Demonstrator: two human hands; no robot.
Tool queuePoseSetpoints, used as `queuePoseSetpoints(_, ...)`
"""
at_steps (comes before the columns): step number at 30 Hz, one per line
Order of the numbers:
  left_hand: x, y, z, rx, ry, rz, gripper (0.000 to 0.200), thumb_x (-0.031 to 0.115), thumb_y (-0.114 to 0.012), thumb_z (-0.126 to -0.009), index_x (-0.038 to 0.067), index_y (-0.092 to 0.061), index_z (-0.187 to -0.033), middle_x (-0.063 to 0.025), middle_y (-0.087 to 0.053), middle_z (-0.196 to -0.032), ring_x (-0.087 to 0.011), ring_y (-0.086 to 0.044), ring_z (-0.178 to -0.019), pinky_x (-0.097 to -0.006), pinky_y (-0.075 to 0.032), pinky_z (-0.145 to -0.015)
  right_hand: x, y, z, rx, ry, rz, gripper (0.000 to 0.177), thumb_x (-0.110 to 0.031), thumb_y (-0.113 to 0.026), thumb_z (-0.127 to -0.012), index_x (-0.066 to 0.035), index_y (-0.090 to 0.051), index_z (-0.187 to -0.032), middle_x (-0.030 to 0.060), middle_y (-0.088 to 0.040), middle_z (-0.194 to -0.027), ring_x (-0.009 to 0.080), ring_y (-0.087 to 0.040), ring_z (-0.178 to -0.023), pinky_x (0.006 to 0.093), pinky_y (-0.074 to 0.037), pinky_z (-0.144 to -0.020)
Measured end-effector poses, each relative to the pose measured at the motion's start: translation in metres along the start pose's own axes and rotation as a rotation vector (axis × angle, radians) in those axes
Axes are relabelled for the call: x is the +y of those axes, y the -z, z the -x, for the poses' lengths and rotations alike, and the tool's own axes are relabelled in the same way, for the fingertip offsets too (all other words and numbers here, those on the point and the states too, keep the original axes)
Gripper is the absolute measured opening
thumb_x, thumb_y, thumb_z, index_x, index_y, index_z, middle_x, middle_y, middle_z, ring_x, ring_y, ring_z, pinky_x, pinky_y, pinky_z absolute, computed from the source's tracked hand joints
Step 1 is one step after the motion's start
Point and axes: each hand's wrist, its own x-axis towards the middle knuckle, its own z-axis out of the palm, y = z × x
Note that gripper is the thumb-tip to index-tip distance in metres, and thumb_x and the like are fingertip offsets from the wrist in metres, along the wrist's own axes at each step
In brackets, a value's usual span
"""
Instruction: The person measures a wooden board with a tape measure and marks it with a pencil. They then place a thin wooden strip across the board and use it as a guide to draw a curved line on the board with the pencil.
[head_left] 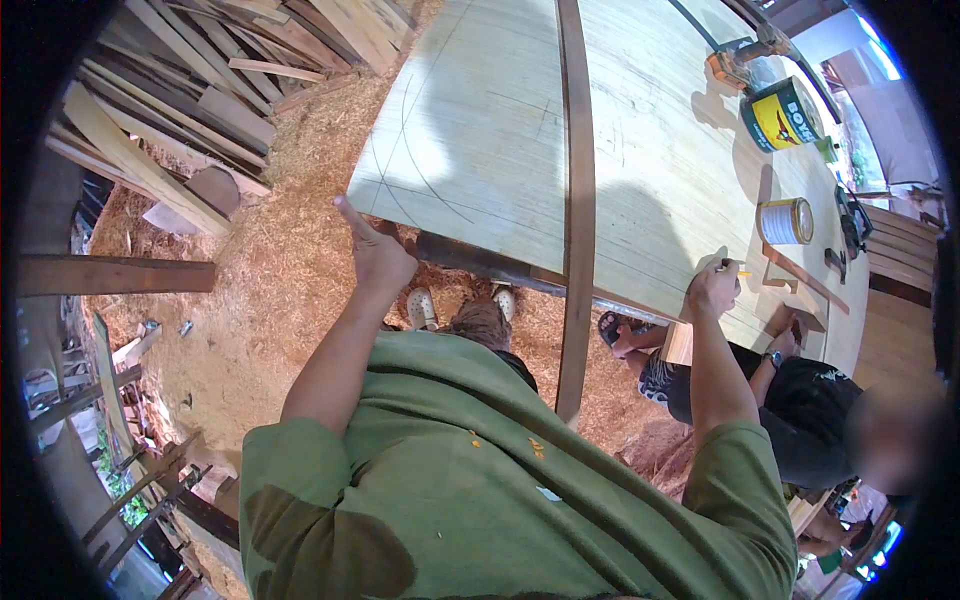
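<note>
A large pale wooden board [500, 150] carries pencil lines and crossing arcs near its left corner. My left hand [384, 260] is by that corner, one finger stretched out towards it and the others bent; I see nothing in it. Over the board's near edge, further right, my right hand [713, 288] is closed around a thin pencil [743, 273], only partly visible. A long dark wooden strip [578, 150] lies across the board and sticks out past the near edge, between my hands.
A paint can [782, 115], a smaller tin [785, 221] and an orange power tool [730, 68] stand on the board's right side. Another person [815, 415] sits at the right, a hand on a wooden block [797, 305]. Planks [190, 95] pile up left; shavings [270, 300] cover the floor.
</note>
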Motion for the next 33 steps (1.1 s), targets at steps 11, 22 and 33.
queuePoseSetpoints(11,-0.007,-0.006,-0.001,0.011,-0.010,0.020,0.136,0.008,-0.076,-0.082,-0.003,0.048,-0.138,-0.0339,-0.016,-0.162,-0.0426,-0.028,-0.149,-0.0358,-0.026,-0.122,0.001,0.000,0.000,-0.005,0.008,-0.001,0.036,-0.039,-0.051,-0.102,-0.012,-0.060,-0.124,0.0186,-0.060,-0.130,0.0361,-0.051,-0.128,0.0525,-0.040,-0.105)
queuePoseSetpoints(22,-0.007,-0.005,-0.001,-0.012,0.022,0.026,0.134,0.012,-0.076,-0.083,-0.006,0.045,-0.140,-0.0359,-0.014,-0.161,-0.0443,-0.031,-0.147,-0.0376,-0.030,-0.121,0.001,0.000,-0.001,-0.021,-0.003,0.005,0.036,-0.038,-0.051,-0.101,-0.013,-0.059,-0.126,0.0184,-0.059,-0.134,0.0359,-0.050,-0.130,0.0519,-0.040,-0.106)
queuePoseSetpoints(33,-0.017,-0.013,-0.004,0.018,-0.021,-0.039,0.135,0.010,-0.075,-0.083,-0.001,0.047,-0.140,-0.0347,-0.019,-0.160,-0.0446,-0.033,-0.145,-0.0392,-0.032,-0.120,-0.001,0.002,0.000,-0.021,-0.006,0.007,0.035,-0.037,-0.050,-0.102,-0.013,-0.060,-0.125,0.0180,-0.059,-0.133,0.0352,-0.051,-0.129,0.0510,-0.041,-0.106)
